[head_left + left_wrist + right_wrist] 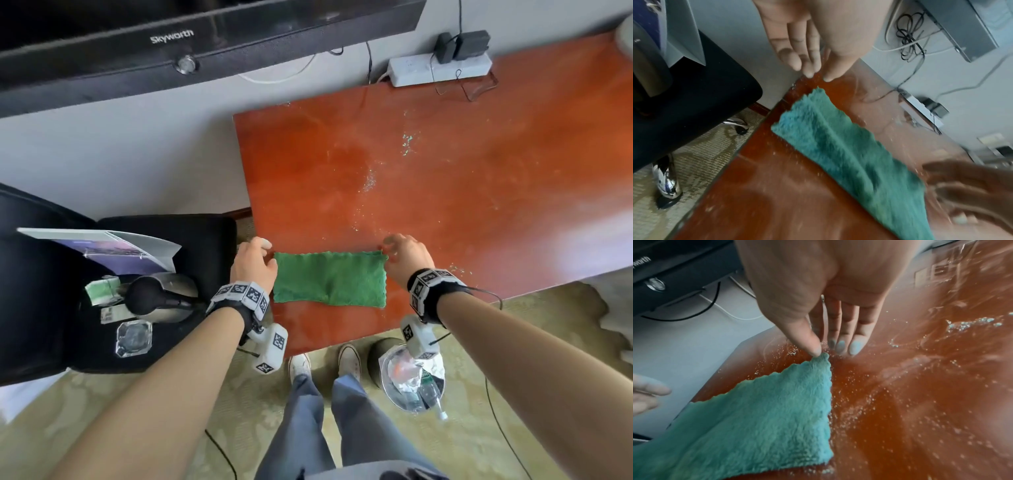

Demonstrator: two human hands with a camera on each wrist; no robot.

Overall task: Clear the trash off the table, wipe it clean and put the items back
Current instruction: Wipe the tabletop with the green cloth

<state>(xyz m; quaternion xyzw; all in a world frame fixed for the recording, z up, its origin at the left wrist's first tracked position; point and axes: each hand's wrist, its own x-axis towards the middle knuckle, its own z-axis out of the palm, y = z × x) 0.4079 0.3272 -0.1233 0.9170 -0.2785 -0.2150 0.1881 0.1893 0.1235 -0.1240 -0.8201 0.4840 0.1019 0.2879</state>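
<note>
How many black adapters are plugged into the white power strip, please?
2: both sit side by side on the white power strip at the far edge of the red-brown wooden table, a smaller black adapter left of a larger black adapter.

I see a black Skyworth screen (171, 37) on the wall, a white power strip (440, 70) with black adapters at the tabletop's far edge, and patterned carpet (102, 404) below.

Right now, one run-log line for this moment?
stage: wiping | cloth: folded, flat on table | left hand: open, clear | right hand: touching corner
</note>
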